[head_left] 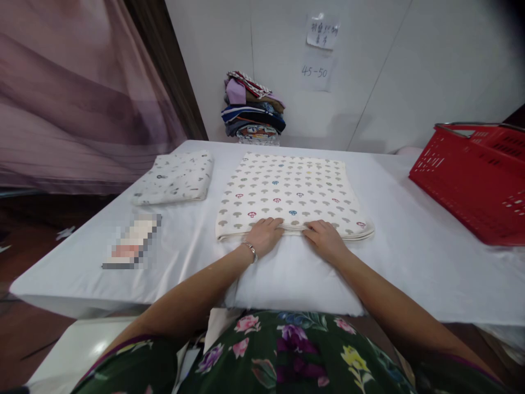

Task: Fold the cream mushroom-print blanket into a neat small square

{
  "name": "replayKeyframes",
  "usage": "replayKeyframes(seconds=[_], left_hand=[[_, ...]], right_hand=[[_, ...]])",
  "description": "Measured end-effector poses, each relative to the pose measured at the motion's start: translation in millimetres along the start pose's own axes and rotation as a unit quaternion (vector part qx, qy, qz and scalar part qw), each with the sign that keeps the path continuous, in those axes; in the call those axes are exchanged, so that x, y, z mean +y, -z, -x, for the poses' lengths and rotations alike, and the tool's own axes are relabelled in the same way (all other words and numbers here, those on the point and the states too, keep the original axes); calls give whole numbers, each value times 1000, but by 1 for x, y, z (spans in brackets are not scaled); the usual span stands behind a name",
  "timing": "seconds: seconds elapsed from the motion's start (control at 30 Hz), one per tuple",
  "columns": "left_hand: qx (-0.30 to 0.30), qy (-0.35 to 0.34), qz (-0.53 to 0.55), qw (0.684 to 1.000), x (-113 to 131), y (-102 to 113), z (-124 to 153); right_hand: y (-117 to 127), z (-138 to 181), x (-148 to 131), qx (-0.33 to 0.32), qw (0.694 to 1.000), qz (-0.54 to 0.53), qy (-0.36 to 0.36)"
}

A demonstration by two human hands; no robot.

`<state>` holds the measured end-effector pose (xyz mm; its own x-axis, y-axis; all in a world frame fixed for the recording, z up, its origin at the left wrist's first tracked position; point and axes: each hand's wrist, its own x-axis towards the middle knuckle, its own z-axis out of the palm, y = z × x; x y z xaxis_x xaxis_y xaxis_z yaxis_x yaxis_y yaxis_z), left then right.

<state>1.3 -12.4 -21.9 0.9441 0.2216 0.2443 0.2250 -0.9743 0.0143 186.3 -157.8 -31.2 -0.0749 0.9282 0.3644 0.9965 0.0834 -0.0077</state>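
Note:
A cream cloth [287, 189] with a mushroom print lies folded in several layers on the white-covered table [394, 273]. At its near edge, left of the middle, my left hand [264, 236] is closed on the layers, with a bracelet [251, 251] round the wrist. My right hand [326, 239] grips the same edge a little to the right. The fingers of both hands rest on top, while the undersides are hidden. Between the hands, the stacked edges of the fold show.
Another folded printed cloth [176, 178] lies at the left, with a blurred-out flat object [133, 241] nearer me. A red basket [471, 186] stands at the right. Behind the table rises a pile of folded clothes [254, 109] by the wall, where paper notes [322, 34] hang.

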Motion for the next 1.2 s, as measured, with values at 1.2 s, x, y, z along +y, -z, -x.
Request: replayKeyframes(seconds=[1.2], left_hand=[[85,-6,48,995,9,-4,8]], right_hand=[[-8,4,-1,49,998,-27,28]])
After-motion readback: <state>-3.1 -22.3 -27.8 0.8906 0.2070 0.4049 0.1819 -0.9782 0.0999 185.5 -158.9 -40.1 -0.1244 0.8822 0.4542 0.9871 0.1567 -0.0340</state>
